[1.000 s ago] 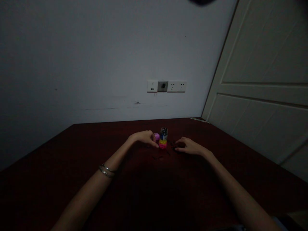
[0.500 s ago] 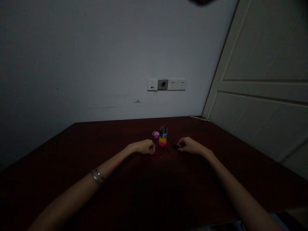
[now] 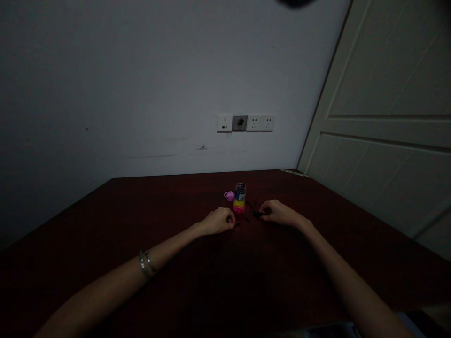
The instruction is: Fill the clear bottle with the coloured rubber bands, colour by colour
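Head view: left hand (image 3: pixel 221 220) curled, grip unclear; right hand (image 3: pixel 278 212) pinching small dark pieces (image 3: pixel 257 214) beside clear multicolour-filled jar (image 3: pixel 240 199)

Single head-worn view, looking forward and slightly down over dark red tabletop (image 3: pixel 197 267) toward wall (image 3: pixel 148 84)

glassy jar (image 3: pixel 239 199), shiny metal bracelets (image 3: pixel 143 265), matt wall (image 3: pixel 158 84)
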A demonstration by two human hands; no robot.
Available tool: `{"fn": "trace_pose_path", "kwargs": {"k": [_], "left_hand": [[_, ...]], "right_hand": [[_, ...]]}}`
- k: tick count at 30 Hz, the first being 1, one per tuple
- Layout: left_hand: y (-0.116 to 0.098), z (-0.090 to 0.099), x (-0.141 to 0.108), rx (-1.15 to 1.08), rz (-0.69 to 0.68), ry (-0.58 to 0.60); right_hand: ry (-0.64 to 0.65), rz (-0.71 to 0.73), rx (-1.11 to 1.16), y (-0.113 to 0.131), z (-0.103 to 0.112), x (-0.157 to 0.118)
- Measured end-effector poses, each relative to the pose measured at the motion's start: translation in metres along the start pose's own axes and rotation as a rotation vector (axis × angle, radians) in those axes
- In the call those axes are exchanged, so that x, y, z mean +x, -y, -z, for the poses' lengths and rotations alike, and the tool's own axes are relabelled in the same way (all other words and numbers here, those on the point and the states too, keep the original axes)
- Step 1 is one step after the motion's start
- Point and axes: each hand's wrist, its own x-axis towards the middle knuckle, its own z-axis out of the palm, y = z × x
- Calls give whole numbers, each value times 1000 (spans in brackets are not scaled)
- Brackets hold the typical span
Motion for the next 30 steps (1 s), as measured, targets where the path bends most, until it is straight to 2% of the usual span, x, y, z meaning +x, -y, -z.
{"fn": "trace_pose_path", "kwargs": {"k": [5, 10, 17, 20, 23, 25, 27, 30], "left_hand": [[-9, 2, -4, 83, 4, -31], [-8, 1, -2, 191, -69, -11], [-10, 2, -1, 214, -159, 38], [-15, 20, 0, 191, -182, -24], [-22, 55, 7, 98, -224, -240], [-28, 80, 15, 11, -237, -339], [-33, 99, 24, -47, -220, -366], [-36, 113, 39, -75, -187, -307]], "right_hand": [[1, 17, -5, 1, 0, 0], [9, 21, -3, 1, -1, 1], [-16, -6, -1, -1, -2, 2], [-29, -15, 9, -2, -3, 3], [-28, -20, 10, -3, -3, 3], [-21, -15, 8, -3, -3, 3], [-15, -15, 10, -3, -3, 3], [-17, -27, 14, -3, -3, 3]]}}
